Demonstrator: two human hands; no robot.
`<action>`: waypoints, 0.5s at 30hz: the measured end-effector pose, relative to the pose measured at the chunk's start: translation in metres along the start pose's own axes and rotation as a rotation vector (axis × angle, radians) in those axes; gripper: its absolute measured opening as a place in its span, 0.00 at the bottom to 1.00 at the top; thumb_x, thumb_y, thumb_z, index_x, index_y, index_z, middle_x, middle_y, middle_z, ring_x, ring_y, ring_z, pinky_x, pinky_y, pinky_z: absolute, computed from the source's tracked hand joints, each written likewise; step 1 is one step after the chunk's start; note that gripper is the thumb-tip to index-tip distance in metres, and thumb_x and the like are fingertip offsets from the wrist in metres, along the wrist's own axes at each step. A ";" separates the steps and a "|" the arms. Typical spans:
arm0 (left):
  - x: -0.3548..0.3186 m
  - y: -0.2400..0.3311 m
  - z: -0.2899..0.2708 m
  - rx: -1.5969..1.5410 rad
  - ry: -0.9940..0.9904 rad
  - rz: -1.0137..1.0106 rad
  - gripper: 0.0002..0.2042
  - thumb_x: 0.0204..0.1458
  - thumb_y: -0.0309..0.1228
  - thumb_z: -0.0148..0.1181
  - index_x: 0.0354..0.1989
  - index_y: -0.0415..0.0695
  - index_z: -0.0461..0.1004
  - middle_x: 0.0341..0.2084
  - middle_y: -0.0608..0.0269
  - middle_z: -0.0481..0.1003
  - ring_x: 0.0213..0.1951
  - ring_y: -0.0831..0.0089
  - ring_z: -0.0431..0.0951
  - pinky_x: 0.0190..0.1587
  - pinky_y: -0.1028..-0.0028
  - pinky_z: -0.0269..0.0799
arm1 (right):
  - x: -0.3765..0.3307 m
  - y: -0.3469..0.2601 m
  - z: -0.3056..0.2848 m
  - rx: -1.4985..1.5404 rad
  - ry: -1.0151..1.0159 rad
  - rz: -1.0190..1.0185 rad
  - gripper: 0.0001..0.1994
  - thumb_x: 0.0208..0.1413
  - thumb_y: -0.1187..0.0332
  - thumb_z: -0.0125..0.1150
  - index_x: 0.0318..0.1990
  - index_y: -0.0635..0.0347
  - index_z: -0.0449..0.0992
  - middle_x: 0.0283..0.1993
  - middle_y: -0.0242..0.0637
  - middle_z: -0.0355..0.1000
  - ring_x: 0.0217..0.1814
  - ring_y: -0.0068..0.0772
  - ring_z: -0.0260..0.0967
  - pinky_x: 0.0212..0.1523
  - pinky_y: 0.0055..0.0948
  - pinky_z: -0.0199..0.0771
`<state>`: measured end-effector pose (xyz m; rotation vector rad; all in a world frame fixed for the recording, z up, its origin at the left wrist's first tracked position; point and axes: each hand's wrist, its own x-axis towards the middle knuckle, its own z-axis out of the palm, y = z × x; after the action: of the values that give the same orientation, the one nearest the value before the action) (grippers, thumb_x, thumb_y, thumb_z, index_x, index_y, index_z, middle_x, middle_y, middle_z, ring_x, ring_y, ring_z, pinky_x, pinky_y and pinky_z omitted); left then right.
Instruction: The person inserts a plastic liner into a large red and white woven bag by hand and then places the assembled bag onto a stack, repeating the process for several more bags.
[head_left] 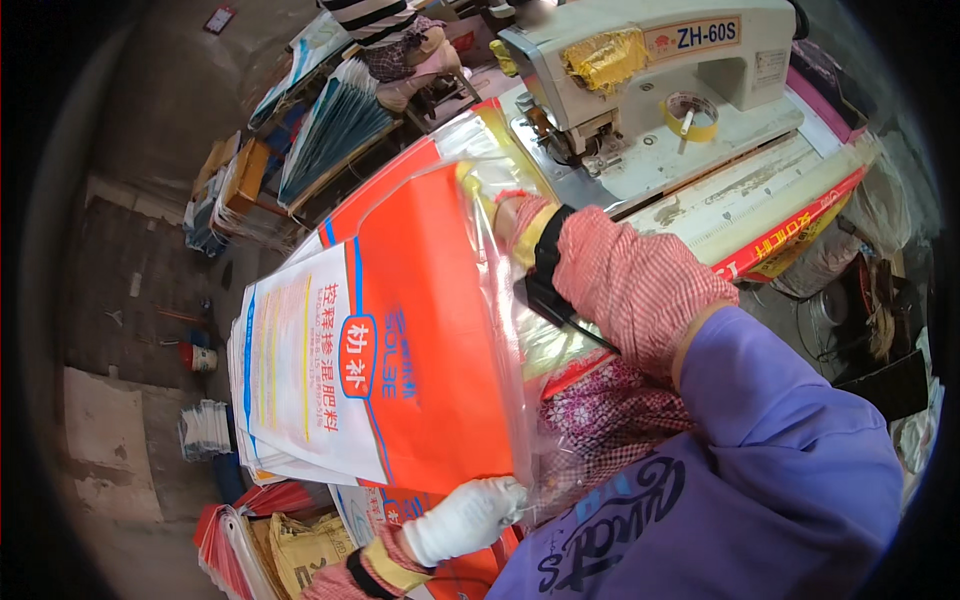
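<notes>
Nearest, the left hand (465, 520), in a white glove, pinches the lower edge of the clear liner (520, 400) that wraps the orange-and-white sack (400, 360), fingers clenched on the film. The sack lies flat on a stack of like sacks at the table's near edge. Farther up, the right hand (515, 215), gloved under a checked sleeve cover, reaches into the liner at the sack's top edge; I cannot tell whether those fingers are closed. Judging by this, the liner should be kept taut and square between both hands, so it will not bunch. Beyond stands the sewing machine (650, 70), a tape roll (690, 112) on its bed.
</notes>
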<state>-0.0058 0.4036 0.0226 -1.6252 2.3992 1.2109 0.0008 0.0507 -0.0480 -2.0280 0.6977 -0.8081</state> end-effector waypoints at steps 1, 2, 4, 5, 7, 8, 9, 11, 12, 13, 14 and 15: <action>0.004 0.010 -0.020 -0.069 -0.080 -0.036 0.05 0.45 0.28 0.56 0.26 0.41 0.68 0.22 0.55 0.68 0.26 0.60 0.70 0.30 0.68 0.67 | -0.003 0.012 0.006 0.240 0.089 0.044 0.16 0.58 0.57 0.43 0.40 0.57 0.73 0.35 0.32 0.72 0.38 0.27 0.68 0.37 0.22 0.70; 0.009 0.017 -0.043 -0.145 -0.155 -0.072 0.05 0.46 0.28 0.54 0.24 0.41 0.67 0.22 0.54 0.67 0.26 0.58 0.69 0.31 0.66 0.66 | -0.011 0.007 0.004 0.476 0.172 0.087 0.17 0.61 0.56 0.40 0.42 0.57 0.72 0.37 0.31 0.71 0.40 0.24 0.66 0.39 0.19 0.69; 0.021 0.030 -0.101 -0.320 -0.113 -0.110 0.06 0.47 0.29 0.55 0.27 0.40 0.69 0.22 0.54 0.68 0.27 0.60 0.70 0.32 0.69 0.67 | -0.054 -0.032 -0.010 0.547 0.021 -0.007 0.14 0.61 0.60 0.40 0.39 0.57 0.71 0.37 0.31 0.70 0.37 0.24 0.65 0.37 0.22 0.69; 0.033 0.035 -0.124 -0.196 0.102 -0.017 0.06 0.47 0.30 0.57 0.26 0.40 0.69 0.22 0.56 0.68 0.28 0.60 0.71 0.33 0.69 0.67 | -0.076 -0.061 -0.026 -0.026 0.155 -0.122 0.11 0.59 0.62 0.44 0.40 0.57 0.70 0.37 0.36 0.70 0.38 0.28 0.66 0.37 0.28 0.68; 0.067 0.043 -0.176 0.181 0.454 -0.011 0.09 0.44 0.32 0.61 0.29 0.41 0.71 0.26 0.57 0.71 0.31 0.60 0.72 0.35 0.68 0.68 | -0.075 -0.061 -0.014 0.299 0.077 0.133 0.21 0.56 0.59 0.49 0.54 0.60 0.63 0.37 0.46 0.70 0.42 0.37 0.69 0.40 0.33 0.68; 0.081 0.044 -0.200 0.429 0.554 0.074 0.10 0.43 0.33 0.62 0.29 0.41 0.71 0.26 0.57 0.71 0.32 0.60 0.72 0.36 0.68 0.69 | -0.084 -0.079 -0.006 0.756 0.115 0.085 0.24 0.55 0.57 0.49 0.55 0.61 0.61 0.38 0.48 0.70 0.43 0.39 0.69 0.41 0.34 0.68; 0.092 0.046 -0.218 0.679 0.656 0.157 0.11 0.41 0.33 0.62 0.29 0.40 0.71 0.27 0.58 0.71 0.32 0.60 0.73 0.37 0.67 0.69 | -0.093 -0.104 -0.008 1.215 0.142 0.023 0.26 0.54 0.55 0.50 0.56 0.62 0.59 0.39 0.50 0.70 0.44 0.41 0.69 0.41 0.35 0.69; 0.138 0.048 -0.234 1.152 0.765 0.106 0.11 0.33 0.30 0.63 0.28 0.42 0.74 0.33 0.58 0.72 0.36 0.62 0.73 0.37 0.69 0.71 | -0.072 -0.073 0.008 0.525 0.308 -0.367 0.25 0.55 0.52 0.46 0.57 0.53 0.59 0.39 0.52 0.70 0.35 0.47 0.71 0.39 0.39 0.71; 0.148 0.030 -0.237 1.152 0.761 0.088 0.11 0.33 0.30 0.63 0.28 0.42 0.74 0.33 0.58 0.72 0.36 0.62 0.73 0.37 0.69 0.71 | -0.075 -0.084 0.007 0.401 0.106 -0.219 0.24 0.54 0.52 0.46 0.56 0.52 0.60 0.41 0.52 0.70 0.37 0.48 0.71 0.40 0.38 0.71; 0.161 0.010 -0.238 1.229 0.685 -0.091 0.10 0.34 0.30 0.62 0.27 0.42 0.74 0.34 0.58 0.72 0.37 0.60 0.73 0.37 0.68 0.71 | -0.080 -0.098 -0.007 0.264 -0.085 -0.070 0.23 0.54 0.52 0.45 0.55 0.50 0.62 0.43 0.53 0.69 0.38 0.48 0.71 0.42 0.37 0.71; 0.167 0.003 -0.239 1.307 0.601 -0.274 0.09 0.35 0.30 0.60 0.27 0.42 0.75 0.35 0.58 0.73 0.38 0.59 0.73 0.37 0.67 0.71 | -0.089 -0.112 -0.023 0.273 -0.086 -0.072 0.23 0.54 0.52 0.45 0.55 0.50 0.62 0.43 0.53 0.69 0.38 0.48 0.71 0.42 0.37 0.71; 0.173 0.005 -0.233 1.345 0.395 -0.233 0.06 0.37 0.30 0.56 0.26 0.44 0.74 0.35 0.58 0.73 0.37 0.59 0.73 0.36 0.66 0.71 | -0.098 -0.119 -0.040 0.274 -0.285 0.006 0.24 0.53 0.51 0.46 0.54 0.50 0.63 0.45 0.53 0.68 0.42 0.48 0.70 0.44 0.37 0.70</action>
<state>0.0033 0.1303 0.1203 -1.5008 2.1045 -0.7552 -0.0702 0.1616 0.0420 -1.8409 0.4073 -0.5602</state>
